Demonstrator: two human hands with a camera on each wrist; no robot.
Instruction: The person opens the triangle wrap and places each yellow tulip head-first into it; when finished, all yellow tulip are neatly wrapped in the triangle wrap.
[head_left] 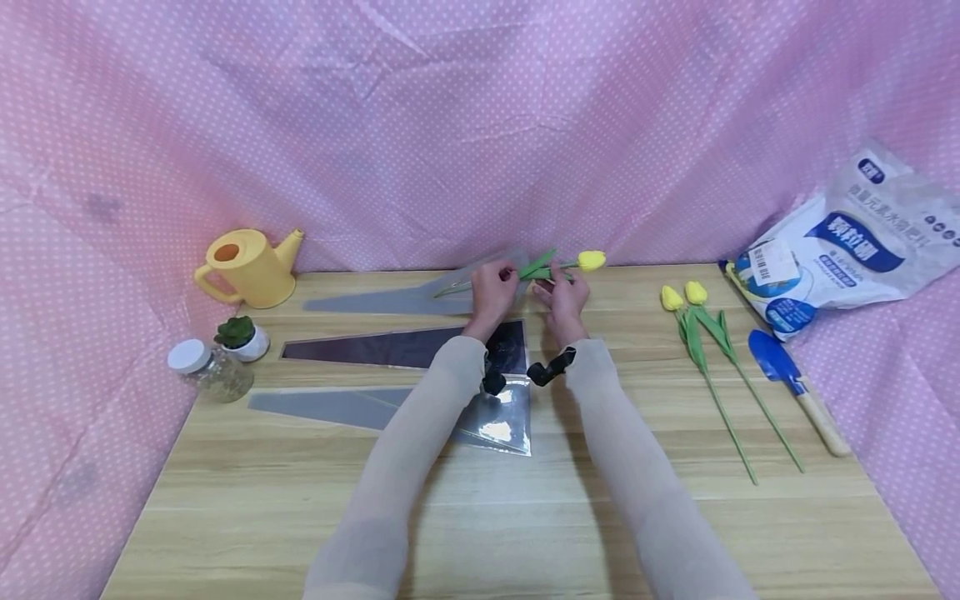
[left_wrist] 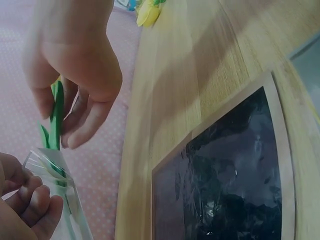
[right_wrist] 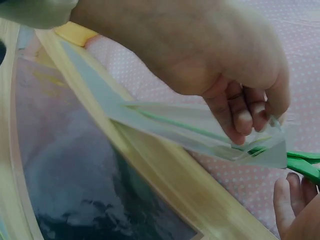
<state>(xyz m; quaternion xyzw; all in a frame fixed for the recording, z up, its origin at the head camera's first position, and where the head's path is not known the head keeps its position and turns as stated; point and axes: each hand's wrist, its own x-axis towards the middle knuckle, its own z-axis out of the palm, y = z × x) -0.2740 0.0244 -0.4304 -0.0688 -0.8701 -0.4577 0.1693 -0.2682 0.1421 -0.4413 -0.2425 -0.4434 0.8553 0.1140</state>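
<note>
At the back of the table my left hand pinches the open edge of a clear, tapered flower sleeve. Just right of it, my right hand holds a yellow artificial tulip by its green leaves and stem. The tulip's stem runs down inside the sleeve, while its bloom and upper leaves stick out to the right. Two more sleeves, a dark one and a clear one, lie flat in front, partly hidden under my left forearm.
Two yellow tulips lie at right, beside a blue trowel and a large white bag. On the left stand a yellow watering can, a small potted succulent and a white-lidded jar. A pink dotted cloth hangs behind.
</note>
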